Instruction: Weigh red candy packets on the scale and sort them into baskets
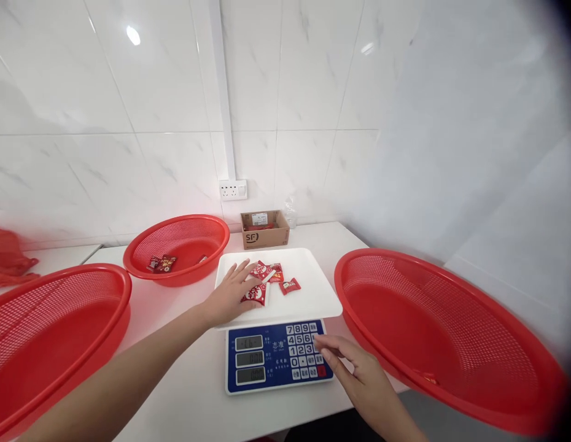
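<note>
My left hand (230, 293) lies with its fingers spread over the left part of a white weighing tray (310, 301), touching small red-and-white packets (254, 294). A smaller red packet (290, 285) rests apart on the tray, to the right. Below the tray is the blue panel of a digital scale (276, 368), with three displays on its left and a keypad (306, 351) on its right. Over the keypad's right edge is my right hand (359, 371), index finger and thumb stretched out with a small gap, holding nothing visible. Whether a fingertip presses a key, I cannot tell.
Red plastic baskets stand at the right (405, 307), the left (46, 325) and the back left (193, 245); the back one holds several packets (162, 264). A cardboard box (266, 236) stands behind the tray, against the tiled wall. Red plastic bags (9, 258) lie far left.
</note>
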The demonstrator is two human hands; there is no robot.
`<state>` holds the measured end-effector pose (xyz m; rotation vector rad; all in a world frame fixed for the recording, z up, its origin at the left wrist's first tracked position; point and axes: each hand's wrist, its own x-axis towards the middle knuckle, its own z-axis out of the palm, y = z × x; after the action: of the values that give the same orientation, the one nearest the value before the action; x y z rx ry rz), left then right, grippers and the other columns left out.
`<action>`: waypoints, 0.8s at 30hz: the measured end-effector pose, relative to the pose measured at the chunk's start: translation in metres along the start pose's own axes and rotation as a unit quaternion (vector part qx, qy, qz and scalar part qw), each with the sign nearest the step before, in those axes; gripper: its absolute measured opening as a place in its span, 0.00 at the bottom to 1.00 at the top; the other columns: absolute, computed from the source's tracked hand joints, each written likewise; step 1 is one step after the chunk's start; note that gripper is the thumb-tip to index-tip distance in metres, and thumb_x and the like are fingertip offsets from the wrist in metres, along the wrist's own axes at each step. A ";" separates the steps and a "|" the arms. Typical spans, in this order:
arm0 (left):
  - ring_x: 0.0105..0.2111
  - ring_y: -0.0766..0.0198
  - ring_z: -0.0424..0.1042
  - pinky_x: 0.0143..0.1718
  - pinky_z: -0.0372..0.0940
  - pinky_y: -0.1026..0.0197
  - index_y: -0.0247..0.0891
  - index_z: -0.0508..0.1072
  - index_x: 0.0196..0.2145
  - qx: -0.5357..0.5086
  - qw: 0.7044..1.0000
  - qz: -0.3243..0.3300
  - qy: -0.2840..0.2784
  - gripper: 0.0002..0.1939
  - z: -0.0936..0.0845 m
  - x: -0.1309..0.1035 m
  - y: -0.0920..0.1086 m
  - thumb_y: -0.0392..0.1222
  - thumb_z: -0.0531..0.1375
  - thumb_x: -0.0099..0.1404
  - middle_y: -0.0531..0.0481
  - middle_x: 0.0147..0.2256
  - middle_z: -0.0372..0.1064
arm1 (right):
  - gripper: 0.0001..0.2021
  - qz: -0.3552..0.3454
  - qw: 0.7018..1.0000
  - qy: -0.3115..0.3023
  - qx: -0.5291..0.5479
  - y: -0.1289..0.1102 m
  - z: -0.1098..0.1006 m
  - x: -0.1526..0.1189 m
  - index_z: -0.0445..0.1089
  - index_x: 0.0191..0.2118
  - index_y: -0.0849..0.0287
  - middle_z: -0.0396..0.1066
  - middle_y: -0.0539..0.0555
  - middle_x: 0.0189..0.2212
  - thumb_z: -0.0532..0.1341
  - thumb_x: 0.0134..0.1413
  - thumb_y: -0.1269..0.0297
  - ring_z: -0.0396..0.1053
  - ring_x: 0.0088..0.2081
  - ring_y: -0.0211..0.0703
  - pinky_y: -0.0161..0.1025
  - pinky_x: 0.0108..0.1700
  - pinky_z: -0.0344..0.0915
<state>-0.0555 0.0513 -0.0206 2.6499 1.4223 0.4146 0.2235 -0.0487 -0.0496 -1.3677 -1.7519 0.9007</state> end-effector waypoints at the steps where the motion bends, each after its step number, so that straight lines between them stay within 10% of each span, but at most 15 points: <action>1: 0.64 0.48 0.40 0.62 0.41 0.41 0.44 0.67 0.52 -0.003 1.000 0.004 0.005 0.23 0.001 -0.001 0.003 0.53 0.57 0.61 0.44 0.63 0.49 | 0.15 -0.003 1.000 0.001 0.005 -0.004 0.002 0.004 0.73 0.42 0.51 0.75 0.56 0.42 0.54 0.56 0.52 0.72 0.45 0.49 0.45 0.46 0.70; 8: 0.54 0.51 0.62 0.58 0.51 0.43 0.41 0.65 0.52 0.003 0.994 0.082 0.075 0.21 0.001 -0.014 0.043 0.51 0.54 0.64 0.41 0.51 0.67 | 0.21 -0.024 1.000 0.009 0.015 -0.037 0.021 0.034 0.65 0.48 0.57 0.73 0.57 0.39 0.54 0.55 0.50 0.72 0.39 0.45 0.39 0.38 0.68; 15: 0.44 0.55 0.67 0.45 0.64 0.54 0.40 0.66 0.48 -0.149 0.979 0.073 0.120 0.23 -0.006 -0.031 0.083 0.56 0.56 0.60 0.43 0.44 0.68 | 0.19 -0.097 0.995 -0.016 -0.013 -0.050 0.029 0.044 0.57 0.22 0.56 0.59 0.46 0.19 0.48 0.60 0.51 0.58 0.23 0.37 0.33 0.25 0.55; 20: 0.31 0.63 0.64 0.32 0.63 0.62 0.39 0.65 0.34 -0.404 0.898 -0.119 0.130 0.17 -0.009 -0.033 0.081 0.57 0.54 0.62 0.51 0.31 0.65 | 0.19 -0.111 0.994 0.009 0.019 -0.059 0.027 0.045 0.51 0.20 0.56 0.51 0.44 0.16 0.50 0.59 0.53 0.50 0.21 0.34 0.33 0.23 0.50; 24: 0.26 0.67 0.57 0.29 0.58 0.65 0.37 0.62 0.26 -0.558 0.816 -0.136 0.066 0.20 -0.002 -0.037 0.083 0.56 0.50 0.65 0.55 0.24 0.57 | 0.18 -0.081 0.994 -0.020 0.076 -0.059 0.029 0.046 0.55 0.22 0.56 0.54 0.45 0.19 0.53 0.56 0.51 0.52 0.23 0.35 0.33 0.25 0.51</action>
<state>-0.0090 -0.0253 -0.0078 1.4638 1.0263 1.0146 0.1627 -0.0171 -0.0078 -1.1000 -1.7569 0.9560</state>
